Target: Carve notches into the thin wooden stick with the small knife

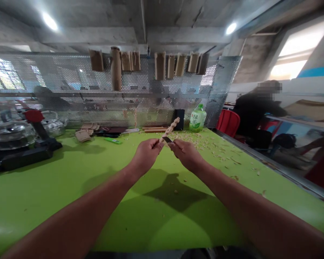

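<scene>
Holding centre frame, both hands meet just above the bright green tabletop (70,187). The left hand (147,154) has its fingers closed on the bottom end of a pale spiral-carved wooden stick (172,126). That stick runs on a slant, its long axis rising from the fingertips toward the upper right, with the free tip pointing away from the person at the back of the bench. The right hand (187,154) is curled shut on a short dark blade (167,139), which lies almost level, points left and meets the stick low down, just above the left fingertips. Whether the edge bites into the wood is too small to tell. Pale wood shavings (205,142) lie scattered over the table right of the hands and behind them. Past the stick's tip stands a green plastic bottle (197,120), with a small black box (179,122) just left of it. A perforated metal screen (70,86) closes the back, and brown wooden pieces (160,65) hang along its top. At the left edge sits a black stand with a red knob (34,116). Far right, a seated person in dark clothing (255,111) is beside a red chair (228,122).
</scene>
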